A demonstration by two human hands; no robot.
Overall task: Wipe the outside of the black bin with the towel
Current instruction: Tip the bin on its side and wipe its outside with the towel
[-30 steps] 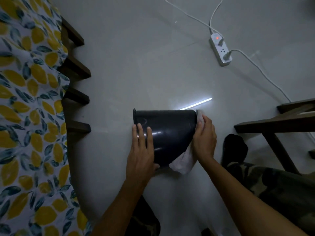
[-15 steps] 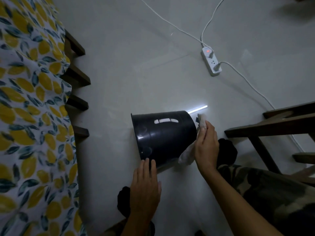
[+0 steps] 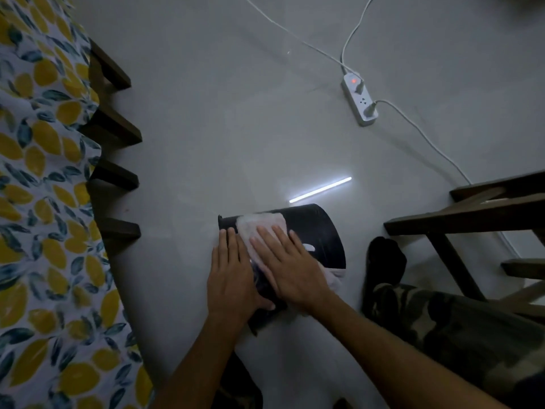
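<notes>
The black bin (image 3: 321, 231) lies on its side on the grey floor, its rim to the left. A white towel (image 3: 259, 225) is spread over the bin's upper side. My right hand (image 3: 290, 267) lies flat on the towel, fingers spread, pressing it against the bin. My left hand (image 3: 231, 276) rests flat on the bin's left part near the rim, right beside the right hand. A corner of the towel sticks out below my right wrist.
A bed with a lemon-print sheet (image 3: 38, 202) and dark wooden slats (image 3: 115, 178) runs along the left. A white power strip (image 3: 359, 101) with cables lies at the far right. A wooden chair frame (image 3: 472, 214) stands at the right, by my leg in camouflage trousers (image 3: 457, 326).
My right hand has carried the towel from the bin's right end up onto its top side. My left hand has moved back up onto the bin, which has rolled.
</notes>
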